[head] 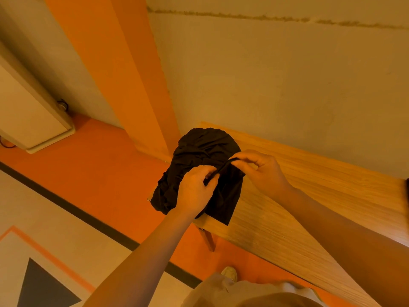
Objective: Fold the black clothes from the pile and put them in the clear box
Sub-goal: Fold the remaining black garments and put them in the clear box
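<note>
The black clothes (199,165) sit bunched on the wooden table (309,196)'s left end, partly overhanging its edge. The left hand (194,191) and right hand (261,171) each pinch one black hem between them. Lifting it could drag the heap floorward. No writing shows; the clear box is unseen.

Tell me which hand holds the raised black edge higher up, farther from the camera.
The right hand: it pinches the black garment edge at its upper end, while the left hand holds lower.
</note>
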`<state>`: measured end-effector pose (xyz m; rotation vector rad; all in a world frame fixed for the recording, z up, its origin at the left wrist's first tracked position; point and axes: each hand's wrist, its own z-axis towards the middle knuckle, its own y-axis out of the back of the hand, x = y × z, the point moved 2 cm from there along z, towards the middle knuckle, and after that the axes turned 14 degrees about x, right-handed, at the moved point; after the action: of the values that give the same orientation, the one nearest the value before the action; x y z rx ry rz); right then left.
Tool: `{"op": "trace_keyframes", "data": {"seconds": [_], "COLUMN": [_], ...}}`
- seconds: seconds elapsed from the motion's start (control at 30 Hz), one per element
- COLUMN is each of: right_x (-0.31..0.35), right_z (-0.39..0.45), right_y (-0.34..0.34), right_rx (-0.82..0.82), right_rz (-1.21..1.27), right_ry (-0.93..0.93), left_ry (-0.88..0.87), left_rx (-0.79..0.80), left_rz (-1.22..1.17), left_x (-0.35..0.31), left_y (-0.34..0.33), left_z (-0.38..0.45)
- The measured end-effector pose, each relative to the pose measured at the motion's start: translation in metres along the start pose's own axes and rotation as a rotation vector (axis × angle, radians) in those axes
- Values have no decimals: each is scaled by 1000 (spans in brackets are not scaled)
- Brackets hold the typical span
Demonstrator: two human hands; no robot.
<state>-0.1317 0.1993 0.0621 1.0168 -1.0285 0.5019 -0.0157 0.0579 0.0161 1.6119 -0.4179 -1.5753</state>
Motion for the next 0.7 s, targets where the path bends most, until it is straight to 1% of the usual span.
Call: {"op": "trace_keyframes", "data": {"seconds": [0.13, 0.27, 0.33, 0.4, 0.47, 0.53, 0.63, 0.7], "right_x": [0, -12, -18, -22, -26, -29, -38, -45], "right_z": [0, 2, 1, 2, 1, -1, -6, -9], "right_y": [14, 30, 40, 52, 66, 77, 86, 88], "right_rx": [-96, -243, -343, -482, -603, -645, -662, -661], "right_rz": [100, 97, 142, 239, 284, 268, 238, 191], "right_ry": [-34, -98, -131, -172, -201, -222, -247, -252], "left_ry": [229, 307, 355, 427, 493, 518, 536, 586], "left_rx": [27, 17, -3, -16, -14, -25, -69, -82], "left_rz": [35, 91, 130, 161, 178, 199, 258, 235], "left_x": [22, 40, 51, 65, 78, 86, 92, 96], "left_y": [-6, 2, 8, 16, 22, 29, 39, 47], "left_z": [-5, -7, -8, -10, -15, -20, -25, -25]}}
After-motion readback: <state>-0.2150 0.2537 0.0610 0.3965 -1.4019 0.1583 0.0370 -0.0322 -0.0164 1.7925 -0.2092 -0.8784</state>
